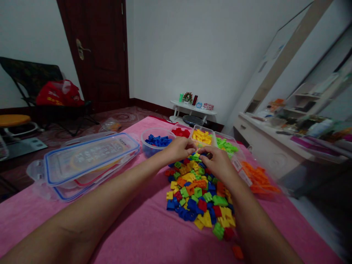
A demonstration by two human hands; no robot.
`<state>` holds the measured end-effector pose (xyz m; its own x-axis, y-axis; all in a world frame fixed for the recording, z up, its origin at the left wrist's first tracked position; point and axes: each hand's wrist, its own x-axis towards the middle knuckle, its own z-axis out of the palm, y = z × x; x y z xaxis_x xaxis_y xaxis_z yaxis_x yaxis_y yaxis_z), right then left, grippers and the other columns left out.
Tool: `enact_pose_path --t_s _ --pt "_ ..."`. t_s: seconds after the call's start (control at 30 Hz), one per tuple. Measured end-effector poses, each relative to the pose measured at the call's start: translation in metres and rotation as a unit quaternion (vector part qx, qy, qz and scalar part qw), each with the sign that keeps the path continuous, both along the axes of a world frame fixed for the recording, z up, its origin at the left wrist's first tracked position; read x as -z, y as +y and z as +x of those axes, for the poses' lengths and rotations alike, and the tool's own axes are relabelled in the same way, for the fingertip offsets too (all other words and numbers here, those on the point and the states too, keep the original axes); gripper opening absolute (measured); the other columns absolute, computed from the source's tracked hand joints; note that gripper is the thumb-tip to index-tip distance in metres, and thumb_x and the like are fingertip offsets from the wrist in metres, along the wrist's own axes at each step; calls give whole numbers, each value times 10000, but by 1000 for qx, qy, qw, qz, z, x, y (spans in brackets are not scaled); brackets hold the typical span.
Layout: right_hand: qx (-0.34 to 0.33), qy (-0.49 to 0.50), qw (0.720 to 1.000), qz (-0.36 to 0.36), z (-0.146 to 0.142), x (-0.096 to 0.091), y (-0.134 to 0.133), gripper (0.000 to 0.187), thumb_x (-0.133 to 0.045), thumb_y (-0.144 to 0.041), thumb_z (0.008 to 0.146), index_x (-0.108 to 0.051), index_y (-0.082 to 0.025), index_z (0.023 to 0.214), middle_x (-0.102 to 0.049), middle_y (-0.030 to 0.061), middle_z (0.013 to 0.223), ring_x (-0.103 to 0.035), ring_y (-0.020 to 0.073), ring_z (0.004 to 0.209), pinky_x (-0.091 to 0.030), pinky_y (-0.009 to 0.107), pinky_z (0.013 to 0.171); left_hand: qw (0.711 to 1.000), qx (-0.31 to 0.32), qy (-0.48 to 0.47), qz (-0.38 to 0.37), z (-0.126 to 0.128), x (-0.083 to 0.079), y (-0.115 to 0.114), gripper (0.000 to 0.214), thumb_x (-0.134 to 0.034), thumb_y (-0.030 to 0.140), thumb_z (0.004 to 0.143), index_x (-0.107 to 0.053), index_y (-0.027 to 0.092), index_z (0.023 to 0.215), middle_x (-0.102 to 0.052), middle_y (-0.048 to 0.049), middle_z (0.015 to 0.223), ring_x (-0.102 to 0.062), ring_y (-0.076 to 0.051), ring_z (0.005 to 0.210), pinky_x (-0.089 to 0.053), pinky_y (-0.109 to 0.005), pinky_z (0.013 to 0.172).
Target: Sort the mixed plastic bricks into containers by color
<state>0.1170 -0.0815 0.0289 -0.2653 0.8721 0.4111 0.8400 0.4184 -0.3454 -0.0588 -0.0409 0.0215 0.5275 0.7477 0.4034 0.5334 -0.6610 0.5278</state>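
Observation:
A heap of toy building bricks (192,190) in blue, yellow, green, red and orange lies on the pink cloth (143,227). My left hand (180,148) is over the far end of the heap, just in front of the box of yellow bricks (202,136). Its fingers are bent and close to the thumb; whatever is between them is hidden. My right hand (217,161) is beside it at the heap's far end, fingers curled towards the thumb. Something dark blue shows by those fingers, but I cannot tell whether it is held.
Around the heap stand a round tub of blue bricks (158,141) and boxes of red bricks (180,132), green bricks (227,145) and orange bricks (257,178). Stacked clear lids (92,157) lie at left. Beyond are a low white table (192,106) and a cluttered dresser (264,146).

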Motion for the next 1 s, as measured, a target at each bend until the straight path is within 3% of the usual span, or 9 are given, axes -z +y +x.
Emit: enact_pose_path --t_s 0.17,0.3,0.5,0.67,0.77,0.87,0.93,1.0 --pt "53 -72 994 -69 34 12 15 316 -597 -215 743 -682 -192 1046 -696 62 1003 -630 186 869 -455 283 773 991 6 136 19 10 25 -1 338 -525 170 766 -660 171 1076 -673 -82 1063 -597 -193 970 -436 -280 852" --pt "88 -158 977 -116 38 12 12 294 -650 -227 676 -709 -255 962 -702 22 954 -631 186 850 -440 264 709 980 19 197 25 11 38 4 312 -520 146 762 -682 177 1027 -680 -96 1013 -604 -200 958 -444 -283 845" --pt "108 -213 958 -161 27 17 5 242 -656 -301 660 -709 -253 892 -703 21 905 -623 171 804 -388 243 624 975 -9 219 39 11 39 3 297 -533 161 753 -694 188 1001 -676 -92 996 -606 -196 940 -448 -267 794" --pt "107 -199 962 -151 25 20 5 213 -594 -193 675 -713 -246 843 -703 17 878 -616 151 794 -378 232 625 973 -31 225 44 8 34 -1 235 -550 161 718 -721 198 875 -696 -72 917 -618 -197 879 -445 -262 727" --pt "109 -174 970 -126 26 17 6 213 -577 -159 668 -715 -230 814 -702 20 830 -607 143 749 -369 228 612 983 -41 175 26 9 30 -1 186 -572 165 698 -717 191 812 -704 -52 853 -618 -184 845 -440 -259 740" --pt "107 -108 985 -79 23 11 6 205 -571 -191 684 -705 -219 837 -696 19 823 -594 140 717 -359 226 588 996 -11 38 -83 13 28 1 152 -566 212 737 -689 163 810 -691 -37 769 -616 -151 741 -457 -237 682" --pt "80 -44 994 -62 20 6 4 219 -573 -234 701 -689 -205 884 -686 15 805 -584 135 688 -362 222 574 976 17 -88 -200 17 27 1 164 -567 249 763 -656 138 845 -671 -27 747 -603 -123 659 -469 -220 617" --pt "48 8 996 -69 17 2 3 254 -576 -284 717 -670 -189 932 -660 5 725 -565 128 622 -358 221 544 934 20 -199 -295 20 25 0 204 -595 280 763 -622 128 897 -642 -16 740 -581 -102 605 -480 -214 566"
